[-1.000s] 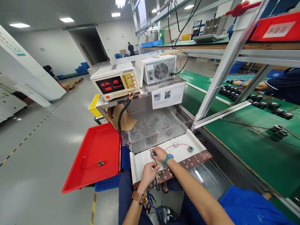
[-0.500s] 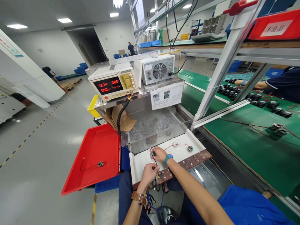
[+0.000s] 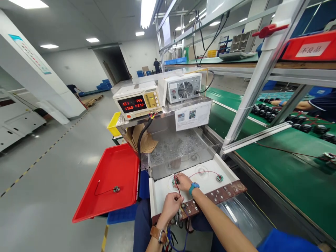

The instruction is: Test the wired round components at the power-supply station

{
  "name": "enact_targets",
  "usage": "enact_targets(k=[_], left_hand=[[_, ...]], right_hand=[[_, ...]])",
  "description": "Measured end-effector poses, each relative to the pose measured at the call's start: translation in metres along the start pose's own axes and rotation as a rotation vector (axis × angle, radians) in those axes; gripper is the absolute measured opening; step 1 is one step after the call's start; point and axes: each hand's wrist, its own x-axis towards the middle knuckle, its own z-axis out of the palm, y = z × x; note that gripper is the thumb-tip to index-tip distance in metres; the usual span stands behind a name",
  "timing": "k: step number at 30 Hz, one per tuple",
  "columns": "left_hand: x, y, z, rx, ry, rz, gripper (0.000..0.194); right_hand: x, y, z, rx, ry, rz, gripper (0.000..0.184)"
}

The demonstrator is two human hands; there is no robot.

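My right hand (image 3: 183,182), with a teal band at its wrist, closes its fingers on a small round green circuit board (image 3: 174,181) over the white work tray (image 3: 159,196). Wires (image 3: 179,190) run from that board down to my left hand (image 3: 172,206), which pinches their end just above the brown strip with metal studs (image 3: 214,196). Fingers hide the exact contact there. Farther right on the white tray lies a second round board (image 3: 219,178) with a red wire. Behind, the power supply (image 3: 136,101) shows lit red digits.
At the left, a red tray (image 3: 126,164) holds another wired round board (image 3: 116,189). A clear plastic guard (image 3: 187,159) rises behind the white tray. To the right run a metal post (image 3: 258,77) and a green conveyor (image 3: 283,182) bearing black motor-like parts; a co-worker's arm (image 3: 296,104) reaches over it.
On the power supply, the zero readings have become non-zero, including 1.45. The camera view has shifted, while both hands keep nearly the same place on the board and wires.
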Motion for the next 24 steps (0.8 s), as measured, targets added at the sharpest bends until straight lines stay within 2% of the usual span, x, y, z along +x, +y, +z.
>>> enact_targets(k=[11, 14, 17, 19, 21, 24], left_hand=[[0.0, -0.005, 0.003, 0.009, 0.058, -0.004, 0.023], [0.002, -0.006, 0.004, 0.023, 0.058, 0.01, 0.03], [0.003, -0.003, 0.002, -0.007, 0.067, 0.05, 0.045], [0.002, 0.002, -0.002, -0.079, 0.115, 0.071, 0.054], [0.003, 0.013, -0.007, -0.156, 0.155, 0.065, 0.06], [0.009, 0.04, -0.008, -0.23, 0.149, 0.055, 0.061]], right_hand=[[0.003, 0.005, 0.01, 0.065, 0.031, -0.022, 0.019], [0.004, 0.004, 0.008, 0.062, 0.027, -0.024, 0.018], [0.002, -0.003, 0.003, 0.045, 0.036, -0.039, 0.019], [-0.002, -0.008, -0.006, 0.057, 0.096, -0.028, 0.02], [-0.008, -0.006, -0.023, 0.103, 0.232, 0.055, 0.021], [-0.028, 0.024, -0.074, 0.18, 0.529, 0.297, 0.021]])
